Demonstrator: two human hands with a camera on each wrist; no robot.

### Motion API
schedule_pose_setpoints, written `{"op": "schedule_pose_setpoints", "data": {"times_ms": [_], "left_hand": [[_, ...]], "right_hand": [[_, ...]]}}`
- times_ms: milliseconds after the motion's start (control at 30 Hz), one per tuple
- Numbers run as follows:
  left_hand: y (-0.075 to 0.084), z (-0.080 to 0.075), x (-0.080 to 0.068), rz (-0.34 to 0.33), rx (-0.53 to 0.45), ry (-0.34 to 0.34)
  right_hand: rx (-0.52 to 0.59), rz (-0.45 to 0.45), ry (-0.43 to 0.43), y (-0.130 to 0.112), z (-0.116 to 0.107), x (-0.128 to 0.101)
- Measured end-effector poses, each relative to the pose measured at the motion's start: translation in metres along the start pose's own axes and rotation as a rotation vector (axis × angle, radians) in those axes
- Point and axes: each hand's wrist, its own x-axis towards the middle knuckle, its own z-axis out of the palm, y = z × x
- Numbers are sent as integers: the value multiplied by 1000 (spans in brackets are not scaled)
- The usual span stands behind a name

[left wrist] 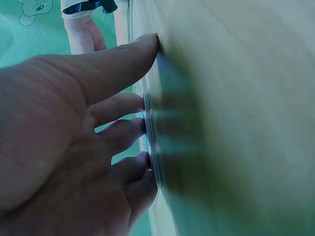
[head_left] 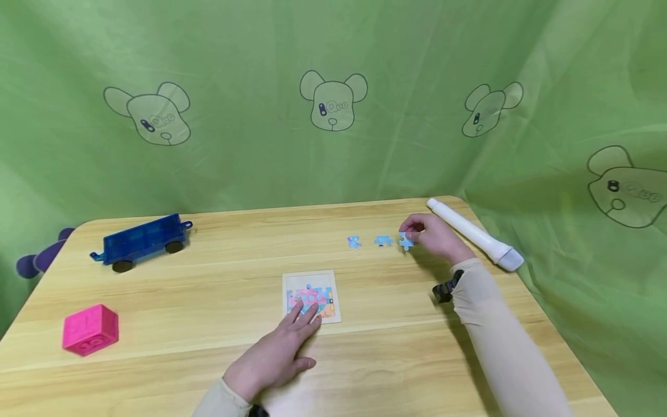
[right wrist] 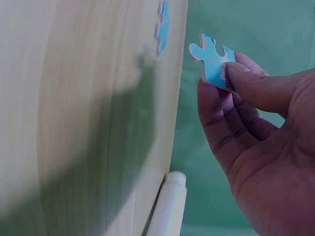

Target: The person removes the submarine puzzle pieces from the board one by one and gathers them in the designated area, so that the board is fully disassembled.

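My right hand (head_left: 429,234) pinches a blue puzzle piece (right wrist: 214,64) between thumb and fingers, raised off the table in the right wrist view. Two more loose blue pieces lie to its left: one puzzle piece (head_left: 383,240) close by and another puzzle piece (head_left: 354,242) farther left. Near the table's middle lies a square puzzle frame (head_left: 337,298), partly filled with pink, blue and orange pieces. The fingertips of my left hand (head_left: 278,353) rest on the frame's lower left part, fingers straight and spread, covering some of the picture. Its thumb points out to the side.
A blue toy trailer (head_left: 143,240) stands at the back left, with a pink block (head_left: 91,330) in front of it. A white flashlight-shaped tube (head_left: 474,234) lies along the right edge, beyond my right hand. A green curtain (head_left: 234,162) hangs behind the table.
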Motion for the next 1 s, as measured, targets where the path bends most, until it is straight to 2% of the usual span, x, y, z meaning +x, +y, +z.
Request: {"op": "schedule_pose_setpoints", "data": {"times_ms": [333, 667, 800, 1000], "left_hand": [[-2, 1, 0, -8, 8, -5], [-2, 0, 1, -14, 2, -3], [-2, 0, 1, -17, -1, -7], [-2, 1, 0, -4, -7, 0]], "right_hand": [[-4, 36, -22, 25, -3, 10], [-15, 52, -64, 38, 1, 20], [-18, 61, -46, 41, 3, 19], [-9, 131, -14, 37, 3, 15]]}}
